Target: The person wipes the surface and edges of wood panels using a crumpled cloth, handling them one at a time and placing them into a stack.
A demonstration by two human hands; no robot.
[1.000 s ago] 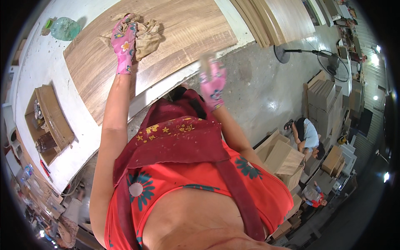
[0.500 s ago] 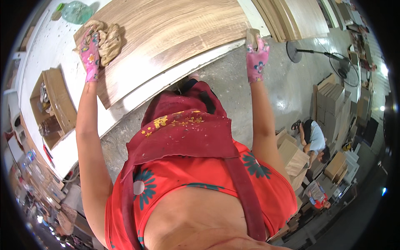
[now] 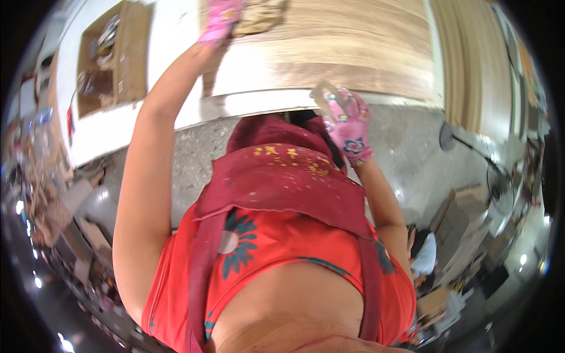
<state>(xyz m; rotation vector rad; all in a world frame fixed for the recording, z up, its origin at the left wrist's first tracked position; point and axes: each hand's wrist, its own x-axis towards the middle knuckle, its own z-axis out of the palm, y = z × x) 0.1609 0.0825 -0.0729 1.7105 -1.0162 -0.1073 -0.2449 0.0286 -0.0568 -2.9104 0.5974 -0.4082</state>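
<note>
Both my hands wear pink flowered gloves. Near the top edge of the picture, my left hand (image 3: 222, 22) is at the left end of a wood-grain board (image 3: 329, 50), closed on a crumpled tan rag (image 3: 262, 16). Its fingertips are cut off by the picture's edge. My right hand (image 3: 350, 126) is bent round a small tan block (image 3: 321, 96), at the near edge of the board around its middle. The block is partly hidden by the fingers and somewhat blurred. The board lies flat on a white tabletop (image 3: 176, 115).
A cardboard box (image 3: 130, 56) with odds and ends stands on the table at left, a red-handled tool (image 3: 70, 122) by it. Stacked boards (image 3: 471, 65) stand right of the table. A fan (image 3: 497, 182) and a crouching person (image 3: 422, 253) are farther right.
My right hand has moved left along the board's near edge with the block, from its right end toward the middle. The view has turned and shifted; my left hand stays with the rag.
</note>
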